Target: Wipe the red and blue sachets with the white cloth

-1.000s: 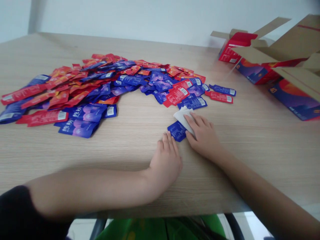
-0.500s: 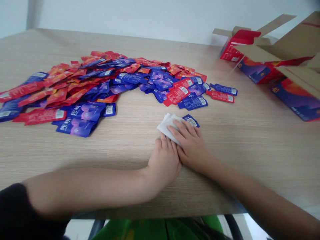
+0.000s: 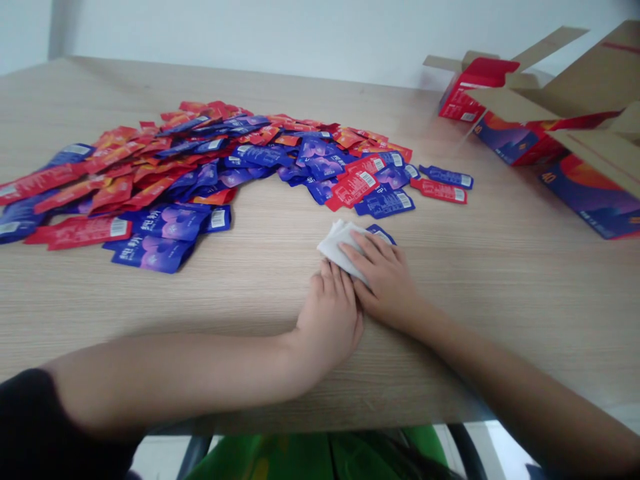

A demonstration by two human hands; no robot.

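My right hand (image 3: 387, 280) presses a folded white tissue (image 3: 340, 240) down onto a blue sachet (image 3: 381, 233). Only the sachet's far end shows past the fingertips; the rest lies under the tissue and hand. Right beside it, my left hand (image 3: 333, 310) rests low on the table with its fingers together, their tips at the tissue's near edge. Whatever is beneath those fingers is hidden. Beyond both hands spreads a heap of red sachets (image 3: 355, 189) and blue sachets (image 3: 155, 252), several with white barcode labels.
On the right stand open cardboard boxes: a small red box (image 3: 457, 100) at the back, a blue and red box (image 3: 510, 140), and a nearer box (image 3: 585, 197) marked 40. Their flaps stick out over the wood-grain table (image 3: 500, 287). A pale wall (image 3: 300, 40) rises behind.
My right hand has slid slightly away from me with the tissue, covering more of the blue sachet's label. My left hand has hardly moved.
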